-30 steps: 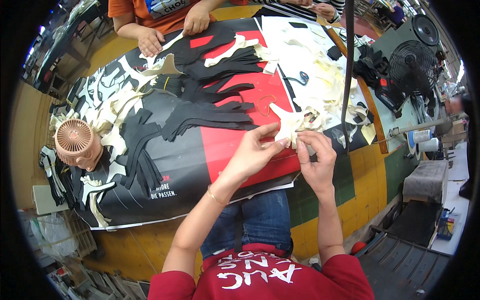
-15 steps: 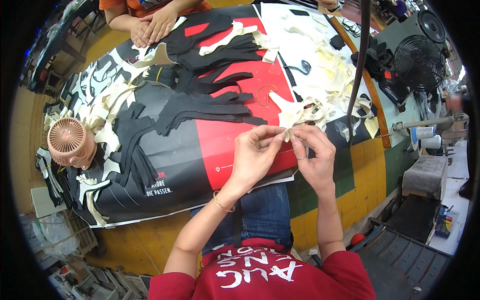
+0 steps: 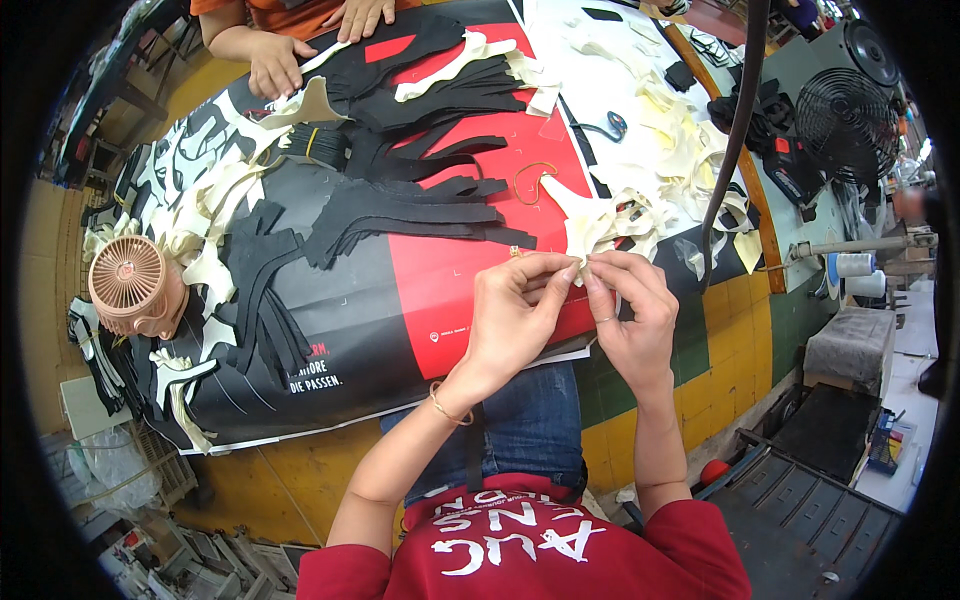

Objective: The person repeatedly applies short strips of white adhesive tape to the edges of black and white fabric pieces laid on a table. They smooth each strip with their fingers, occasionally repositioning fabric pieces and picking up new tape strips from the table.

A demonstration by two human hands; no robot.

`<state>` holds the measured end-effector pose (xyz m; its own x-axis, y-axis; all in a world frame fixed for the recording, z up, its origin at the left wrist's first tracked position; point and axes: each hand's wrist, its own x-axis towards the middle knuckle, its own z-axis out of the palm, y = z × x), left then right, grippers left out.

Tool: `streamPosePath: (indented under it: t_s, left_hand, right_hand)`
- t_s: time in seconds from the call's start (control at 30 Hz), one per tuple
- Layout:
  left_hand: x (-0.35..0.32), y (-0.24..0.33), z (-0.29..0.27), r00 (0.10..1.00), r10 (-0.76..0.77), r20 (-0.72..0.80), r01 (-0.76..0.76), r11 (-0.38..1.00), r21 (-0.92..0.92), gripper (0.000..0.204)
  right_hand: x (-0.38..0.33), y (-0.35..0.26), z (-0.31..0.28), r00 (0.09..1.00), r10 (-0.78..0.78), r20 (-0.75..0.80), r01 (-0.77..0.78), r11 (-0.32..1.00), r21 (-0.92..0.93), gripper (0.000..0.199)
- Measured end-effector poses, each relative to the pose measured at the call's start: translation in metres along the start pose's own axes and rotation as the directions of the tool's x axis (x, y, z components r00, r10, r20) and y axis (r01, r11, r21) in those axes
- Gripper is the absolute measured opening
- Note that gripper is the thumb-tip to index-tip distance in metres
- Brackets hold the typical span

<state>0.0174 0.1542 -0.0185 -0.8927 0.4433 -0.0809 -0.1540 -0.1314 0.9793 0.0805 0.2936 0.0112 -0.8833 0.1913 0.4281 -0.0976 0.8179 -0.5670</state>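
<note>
Both my hands meet at the near edge of the table, fingertips pinched on a cream fabric piece (image 3: 592,232). My left hand (image 3: 515,305) grips its near end between thumb and forefinger. Close beside it, my right hand (image 3: 637,300) pinches the same end from the other side. The piece stretches away from me and narrows toward a tan elastic loop (image 3: 533,183) on the red sheet. Folds at the fingertips hide the exact edge I hold. To the left lie stacked black fabric strips (image 3: 400,222).
A pink fan (image 3: 132,285) stands at the table's left end. Cream scraps (image 3: 665,140) heap at the right, behind a dark hanging cable (image 3: 735,140). Across the table, a person's hands (image 3: 275,65) rest near cream pieces. A black fan (image 3: 845,122) is at far right.
My hands stay pinched together at nearly the same spot. Across the table, the other person's hands have parted, one moving left and the other right.
</note>
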Motion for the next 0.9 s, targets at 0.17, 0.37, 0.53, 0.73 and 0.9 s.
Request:
streamPosePath:
  t_s: [0.17,0.37,0.53,0.73,0.9]
  left_hand:
    - [-0.0016,0.0030,0.0031,0.998,0.062,-0.014,-0.060,0.987,0.147,0.016]
    - [-0.0010,0.0025,0.0052,0.999,0.033,-0.040,-0.029,0.995,0.100,0.017]
    - [-0.0005,0.0014,0.0047,0.998,0.042,-0.049,-0.037,0.995,0.089,0.017]
    - [-0.0008,0.0021,0.0048,0.999,0.013,-0.037,-0.009,0.995,0.096,0.018]
    - [-0.0014,0.0029,0.0053,1.000,-0.001,-0.026,0.003,0.996,0.088,0.017]
  right_hand:
    - [-0.0006,-0.0009,-0.0004,1.000,0.020,0.003,-0.020,1.000,-0.004,0.012]
    - [-0.0011,0.0006,0.0003,0.999,0.033,0.007,-0.034,0.999,0.027,0.013]
    - [-0.0010,0.0006,0.0005,0.999,0.047,0.014,-0.047,0.998,0.037,0.013]
    - [-0.0005,0.0007,0.0005,0.999,0.044,0.004,-0.044,0.999,0.016,0.013]
    - [0.0001,0.0002,-0.0006,0.999,0.046,0.003,-0.046,0.999,0.000,0.011]
